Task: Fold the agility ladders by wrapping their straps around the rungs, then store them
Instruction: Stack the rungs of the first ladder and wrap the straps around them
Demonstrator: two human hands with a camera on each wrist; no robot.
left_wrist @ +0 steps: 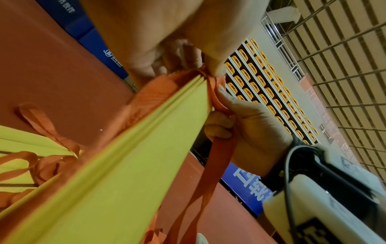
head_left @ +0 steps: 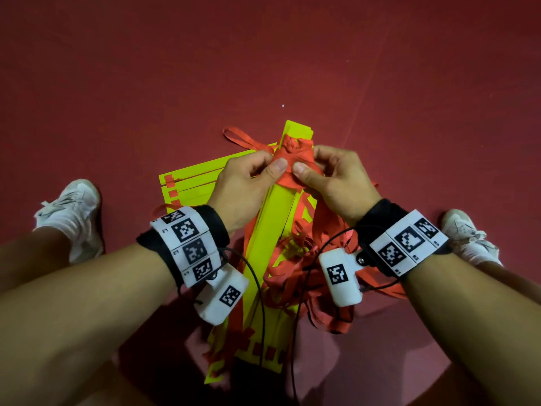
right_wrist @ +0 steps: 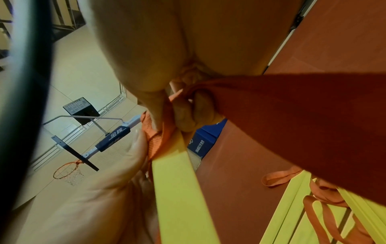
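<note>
I hold a stack of yellow rungs [head_left: 278,212] upright-slanted over the red floor, with a red strap wrap [head_left: 295,155] bound round its far end. My left hand [head_left: 248,177] pinches the wrap from the left, thumb on top. From the right, my right hand [head_left: 330,174] pinches the same wrap, its thumb beside the other. In the left wrist view my thumb [left_wrist: 215,69] presses the strap [left_wrist: 217,148] at the rungs' [left_wrist: 146,148] edge. The right wrist view shows curled fingers [right_wrist: 188,113] under a strap band [right_wrist: 292,123]. Loose red straps [head_left: 307,273] hang tangled below my wrists.
A second set of yellow rungs [head_left: 193,183] lies flat on the floor to the left, with a strap loop [head_left: 237,136] beside it. My white shoes [head_left: 70,212] [head_left: 465,235] flank the pile. A basketball hoop [right_wrist: 69,171] and blue padding [left_wrist: 250,186] stand farther off.
</note>
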